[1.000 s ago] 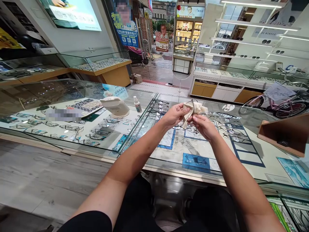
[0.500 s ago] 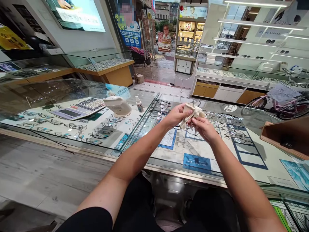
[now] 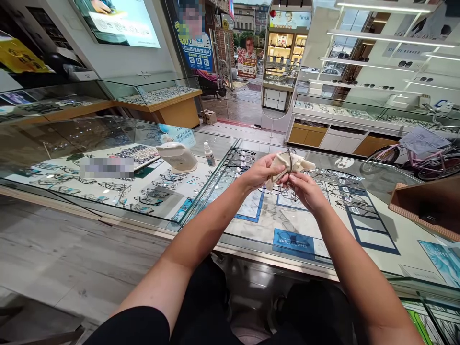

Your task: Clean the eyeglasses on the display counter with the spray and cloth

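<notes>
Over the glass counter, my left hand [image 3: 261, 171] is closed on a cream cleaning cloth [image 3: 279, 165], thumb on top. Close beside it, my right hand [image 3: 304, 188] pinches a pair of thin dark-framed eyeglasses [image 3: 291, 162]. The frame stands on edge against the cloth, one part pointing up and another hanging below the fingers. Cloth folds and fingers hide most of the lenses. Beneath both hands, rows of display eyeglasses [image 3: 350, 199] show through the glass.
To the left on the counter stand a white spray bottle [image 3: 209, 154], a cream device on a stand [image 3: 178, 156] and a calculator [image 3: 142, 155]. A brown wooden box [image 3: 424, 208] sits at the right. An oval mirror [image 3: 285, 57] and a pink bicycle [image 3: 417, 155] are beyond.
The eyeglasses have turned in my fingers, so the frame now shows upright in front of the cloth. The cloth spreads further right. My hands stay in nearly the same place.
</notes>
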A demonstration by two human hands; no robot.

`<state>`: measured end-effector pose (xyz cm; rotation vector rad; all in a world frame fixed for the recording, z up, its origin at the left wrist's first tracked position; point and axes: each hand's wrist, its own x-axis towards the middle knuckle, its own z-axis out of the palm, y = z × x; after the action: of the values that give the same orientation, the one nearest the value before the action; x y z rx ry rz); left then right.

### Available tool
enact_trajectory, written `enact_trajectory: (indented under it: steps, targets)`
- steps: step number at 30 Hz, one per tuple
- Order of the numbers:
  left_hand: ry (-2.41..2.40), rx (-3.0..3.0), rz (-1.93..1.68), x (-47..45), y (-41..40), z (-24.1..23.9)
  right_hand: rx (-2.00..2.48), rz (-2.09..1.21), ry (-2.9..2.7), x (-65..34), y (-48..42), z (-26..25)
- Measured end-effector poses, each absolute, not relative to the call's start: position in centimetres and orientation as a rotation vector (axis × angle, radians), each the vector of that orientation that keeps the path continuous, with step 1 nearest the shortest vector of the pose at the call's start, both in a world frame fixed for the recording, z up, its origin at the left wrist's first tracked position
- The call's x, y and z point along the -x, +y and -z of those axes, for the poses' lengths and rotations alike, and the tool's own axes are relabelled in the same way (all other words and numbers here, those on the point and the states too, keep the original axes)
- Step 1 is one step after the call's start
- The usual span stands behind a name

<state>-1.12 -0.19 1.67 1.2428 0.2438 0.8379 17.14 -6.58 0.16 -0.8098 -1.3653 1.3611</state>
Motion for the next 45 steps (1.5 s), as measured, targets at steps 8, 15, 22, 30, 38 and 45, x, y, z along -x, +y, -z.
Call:
enact_trajectory:
  steps: [8, 15, 22, 30, 38, 45]
  targets:
    - [0.385, -1.301, -1.023, -0.4, -0.7, -0.8, 0.863, -1.309, -1.303, -16.6, -5.8, 1.5]
    - [0.348, -1.249, -0.996, 0.1, -0.4, -1.3, 0.849, -1.288, -1.372, -16.8, -6.2, 0.7]
    - [0.285, -1.229, -0.96, 0.1, -0.6, -1.1, 0.846, -1.293, -1.297, -16.6, -6.1, 1.1]
    - [0.362, -0.991, -1.047, -0.6, 0.1, -0.5, 0.844, -1.309, -1.275, -16.2, -5.6, 2.1]
    - [0.408, -0.798, -1.088, 1.4, 3.0, -1.2, 0.798, -1.187, -1.426, -18.9, -6.7, -1.5]
    - [0.536, -0.981, -0.689, 3.4, 3.8, -0.6, 1.029, -0.321, -2.121, -21.4, -8.1, -5.8]
